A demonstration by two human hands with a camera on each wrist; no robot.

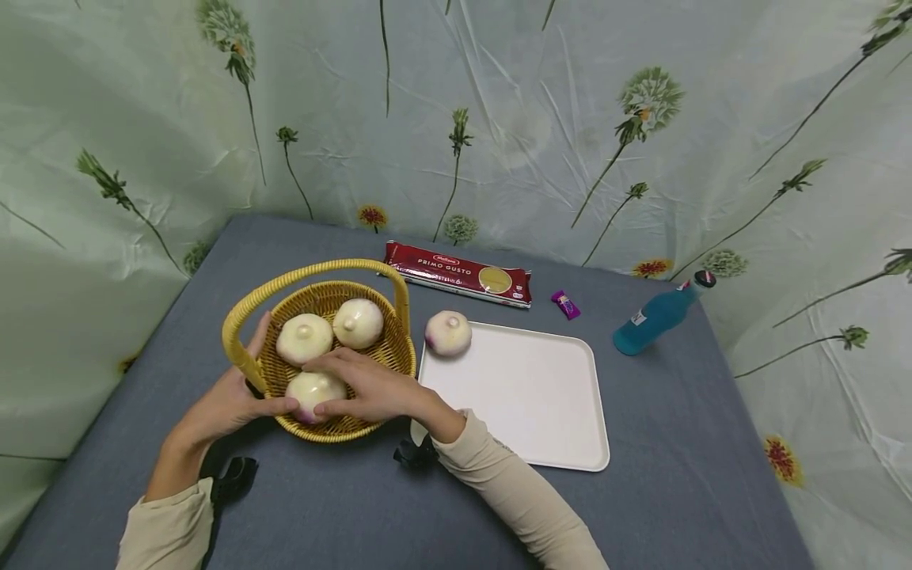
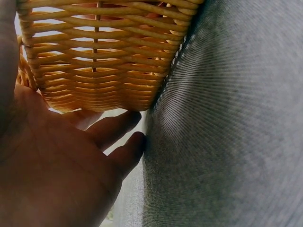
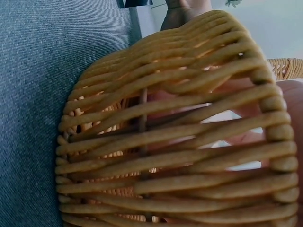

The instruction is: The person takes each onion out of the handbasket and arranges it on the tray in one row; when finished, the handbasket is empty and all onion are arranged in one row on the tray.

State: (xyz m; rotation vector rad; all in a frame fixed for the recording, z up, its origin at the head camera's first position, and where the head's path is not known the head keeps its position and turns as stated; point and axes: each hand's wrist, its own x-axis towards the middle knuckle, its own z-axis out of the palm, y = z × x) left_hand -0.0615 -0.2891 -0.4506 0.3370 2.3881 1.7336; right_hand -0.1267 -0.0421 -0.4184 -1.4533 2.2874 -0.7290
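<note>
A yellow wicker basket with an arched handle stands left of centre and holds three whitish onions. The left hand grips its left side, thumb over the rim and fingers along the outside wall. In the left wrist view, two fingertips show beside the weave. Inside the basket, the right hand holds the nearest onion between thumb and fingers. Behind it lie a left onion and a right onion. Through the basket's wall, the right wrist view shows only parts of that hand.
A fourth onion, purple-tinged, sits on the upper-left corner of a white tray. Behind are a red pasta packet and a small purple wrapped sweet. A blue bottle stands at right. Grey cloth covers the table.
</note>
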